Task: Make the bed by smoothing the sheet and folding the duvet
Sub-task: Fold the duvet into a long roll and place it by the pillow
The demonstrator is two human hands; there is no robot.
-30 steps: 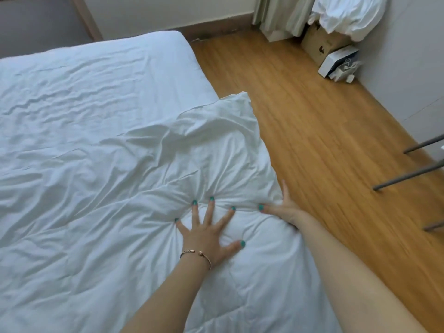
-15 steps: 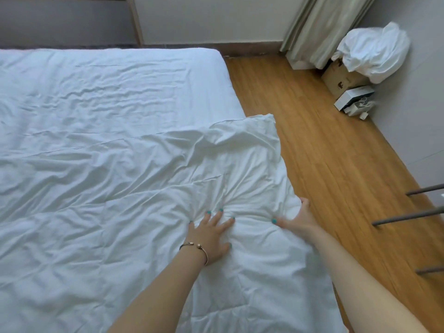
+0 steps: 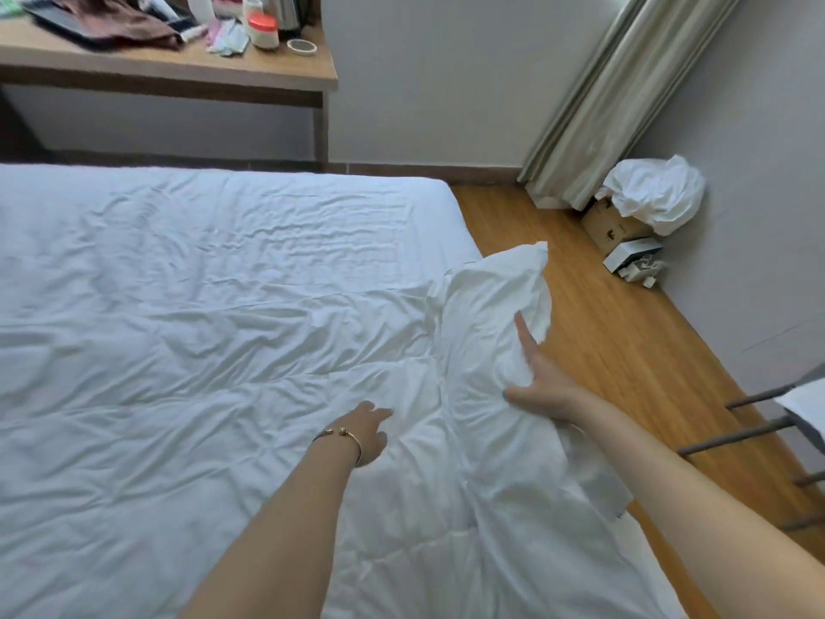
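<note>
Two hands are being used on the soft, light duvet [image 3: 268, 417] covering the bed: its right edge is being lifted by the right hand [image 3: 542, 386], fingers spread; the left hand [image 3: 370, 433], fingers loosely curled, is resting near the fold.

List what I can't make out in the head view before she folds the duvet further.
- Right hand: the palm and most fingers sit under the lifted duvet corner, so its grip is hidden.
- Left hand: fingertips blurred against the cloth; contact unclear.
- Bed: left side and near end cut off by the frame edges.
- Desk: items small and cropped at the top edge.
- Box: partly hidden by white cloth.
</note>
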